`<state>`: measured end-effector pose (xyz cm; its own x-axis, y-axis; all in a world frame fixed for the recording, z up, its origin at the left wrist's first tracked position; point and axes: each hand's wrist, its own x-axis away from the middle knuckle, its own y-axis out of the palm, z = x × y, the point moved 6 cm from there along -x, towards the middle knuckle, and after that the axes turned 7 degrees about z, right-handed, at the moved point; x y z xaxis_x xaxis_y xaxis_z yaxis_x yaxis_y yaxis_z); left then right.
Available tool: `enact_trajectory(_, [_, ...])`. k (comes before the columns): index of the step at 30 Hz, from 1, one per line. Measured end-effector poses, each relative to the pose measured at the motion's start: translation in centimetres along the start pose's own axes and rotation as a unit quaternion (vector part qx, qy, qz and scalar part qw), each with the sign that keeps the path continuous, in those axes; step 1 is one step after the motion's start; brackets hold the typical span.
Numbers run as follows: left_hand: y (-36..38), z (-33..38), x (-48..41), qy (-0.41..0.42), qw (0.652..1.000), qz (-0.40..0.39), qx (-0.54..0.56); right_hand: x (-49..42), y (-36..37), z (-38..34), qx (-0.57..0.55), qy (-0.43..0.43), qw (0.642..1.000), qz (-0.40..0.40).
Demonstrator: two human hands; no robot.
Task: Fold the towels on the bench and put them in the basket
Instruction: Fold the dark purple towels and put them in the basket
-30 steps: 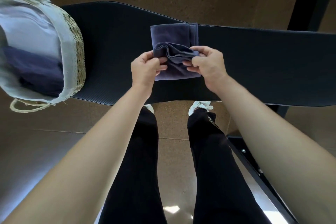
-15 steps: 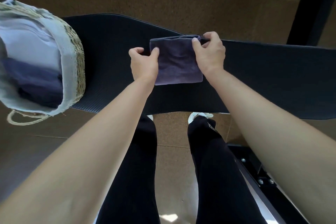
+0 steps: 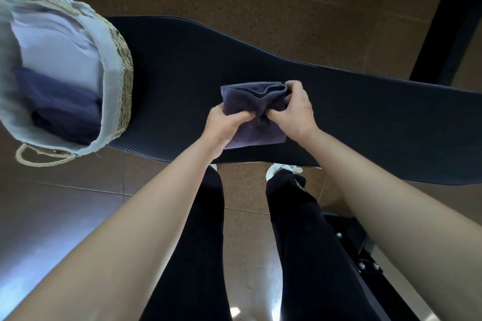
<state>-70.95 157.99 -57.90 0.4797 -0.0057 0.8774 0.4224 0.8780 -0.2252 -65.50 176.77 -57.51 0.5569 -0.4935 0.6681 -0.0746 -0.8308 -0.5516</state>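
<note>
Black bench (image 3: 339,112) | left hand (image 3: 224,126), right hand (image 3: 296,111) both pinch folded towel (image 3: 250,101)

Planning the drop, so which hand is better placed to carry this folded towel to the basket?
Left, probably. Both hands grip the towel, but the basket sits at the left end of the bench, nearer the left hand; the right hand would reach across.

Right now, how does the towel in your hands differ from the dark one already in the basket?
The bench towel is gripped by the left hand and right hand; the basket towel is untouched. The bench towel lies on the black bench; the basket towel sits low inside the lined basket. The bench towel is bunched at its middle; the basket towel's folds are lost in shadow. Both are dark navy.
</note>
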Motion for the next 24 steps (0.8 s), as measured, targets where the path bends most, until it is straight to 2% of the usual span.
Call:
enact_trajectory(5, [-3.7, -0.1, 1.6, 0.049, 0.996, -0.059, -0.039, 2.1, 1.7, -4.1, 0.082, -0.165, 0.98, -0.075])
enact_trajectory(7, [-5.7, 0.6, 2.3, 0.074, 0.992, -0.084, -0.054, 2.8, 3.0, -5.9, 0.102, -0.185, 0.968, -0.132])
enact_trajectory(12, [-12.4, 2.2, 4.4, 0.115, 0.982, -0.135, -0.061, 4.0, 6.5, -10.7, 0.086, -0.18, 0.951, -0.236])
enact_trajectory(16, [-17.8, 3.7, 5.4, 0.143, 0.977, -0.145, -0.057, 5.9, 9.4, -15.3, 0.01, -0.137, 0.935, -0.328])
enact_trajectory(24, [-28.4, 5.3, 6.4, 0.163, 0.975, -0.145, 0.029, 9.0, 15.2, -25.0, -0.099, -0.083, 0.898, -0.42])
